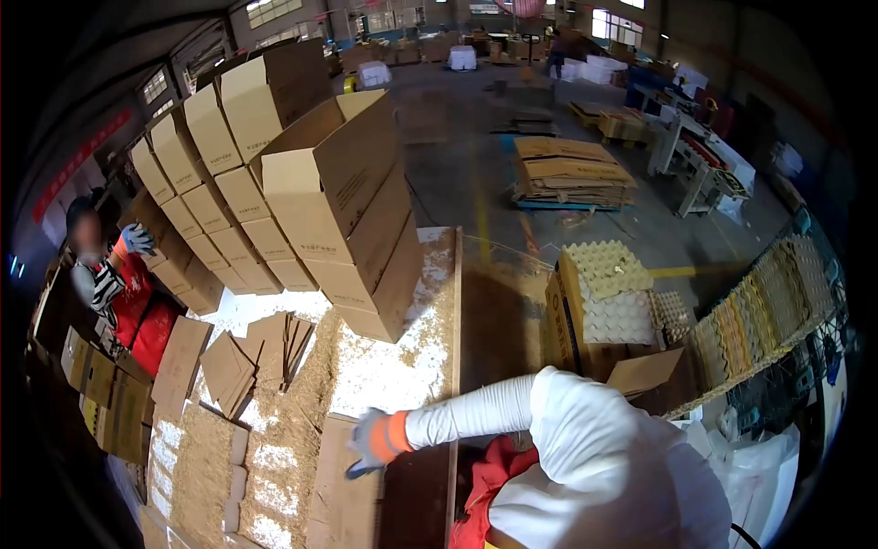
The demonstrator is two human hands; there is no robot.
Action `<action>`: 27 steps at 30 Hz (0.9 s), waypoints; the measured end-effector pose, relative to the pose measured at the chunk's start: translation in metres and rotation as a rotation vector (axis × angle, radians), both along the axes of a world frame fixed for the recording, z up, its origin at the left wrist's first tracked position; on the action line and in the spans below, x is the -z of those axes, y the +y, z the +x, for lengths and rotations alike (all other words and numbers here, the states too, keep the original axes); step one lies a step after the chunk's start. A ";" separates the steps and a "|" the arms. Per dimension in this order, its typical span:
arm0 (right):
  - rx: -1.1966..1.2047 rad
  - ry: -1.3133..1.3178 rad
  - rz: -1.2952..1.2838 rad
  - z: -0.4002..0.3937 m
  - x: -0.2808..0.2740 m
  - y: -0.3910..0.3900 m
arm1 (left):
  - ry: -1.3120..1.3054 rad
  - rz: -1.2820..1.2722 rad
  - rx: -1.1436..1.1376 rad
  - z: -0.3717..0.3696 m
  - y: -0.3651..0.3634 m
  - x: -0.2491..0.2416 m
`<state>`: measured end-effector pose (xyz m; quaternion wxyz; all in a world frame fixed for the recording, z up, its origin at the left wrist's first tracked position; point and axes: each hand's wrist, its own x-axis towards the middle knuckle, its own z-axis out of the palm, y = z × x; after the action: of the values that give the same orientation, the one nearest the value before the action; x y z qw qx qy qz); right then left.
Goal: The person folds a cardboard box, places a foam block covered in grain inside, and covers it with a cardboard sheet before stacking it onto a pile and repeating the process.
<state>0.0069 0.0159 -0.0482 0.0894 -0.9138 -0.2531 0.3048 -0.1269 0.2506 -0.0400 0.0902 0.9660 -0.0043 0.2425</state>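
Observation:
My right hand (370, 444), in a grey-blue glove with an orange cuff, reaches left from a white sleeve (471, 410). It lies over the upper right part of a flat cardboard piece (343, 499) on the table's near side. Its fingers look spread, with one pointing down and left. The cardboard's right edge is slightly blurred. My left hand is out of view. Left of the cardboard lie brown sheets (203, 471) strewn with crumbly tan material. Folded cardboard pieces (229, 373) lean together farther up the table.
Tall stacked cartons (343, 210) stand on the table (384, 371). Across it is a co-worker in a red apron (146, 316), one gloved hand raised beside the cartons. Egg trays (617, 316) sit on a box at right, near a sloping row of trays (759, 306). Flattened cardboard (572, 169) lies beyond.

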 end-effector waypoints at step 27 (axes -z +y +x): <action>-0.831 -0.659 0.455 0.052 0.019 0.184 | -0.104 0.035 0.065 -0.041 -0.006 -0.017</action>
<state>0.0592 0.2002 -0.0676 0.0731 -0.7422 -0.6644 -0.0486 -0.1683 0.2449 -0.0228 0.0810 0.9528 -0.0446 0.2892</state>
